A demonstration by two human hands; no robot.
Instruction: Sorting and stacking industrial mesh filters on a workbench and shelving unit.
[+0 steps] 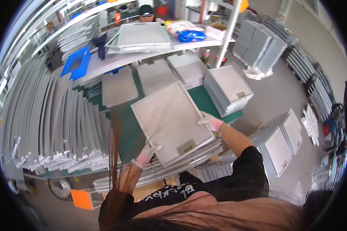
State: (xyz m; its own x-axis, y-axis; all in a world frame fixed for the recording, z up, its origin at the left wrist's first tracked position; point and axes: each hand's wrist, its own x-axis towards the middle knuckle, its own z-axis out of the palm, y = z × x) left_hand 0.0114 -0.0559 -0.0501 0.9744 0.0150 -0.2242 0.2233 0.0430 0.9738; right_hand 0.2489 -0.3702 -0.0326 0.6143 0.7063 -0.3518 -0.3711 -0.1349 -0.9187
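Observation:
A rectangular silver mesh filter panel (173, 119) with a small latch plate on its near edge is held in front of me, tilted over the green table. My left hand (148, 153), in a white glove with a pink cuff, grips its near left corner with the thumb on top. On the right edge, my right hand (209, 120), gloved the same way, is closed on the frame. The fingers under the panel are hidden. Below it, near my body, lies a stack of similar panels (196, 154).
Upright metal panels (46, 115) crowd the left side. Several filter stacks (154, 75) stand along the back, another (229, 86) at the right corner. A shelf above bears a blue bin (76, 63) and a panel (144, 35). More stacks (275, 150) stand right; a person (146, 13) is beyond.

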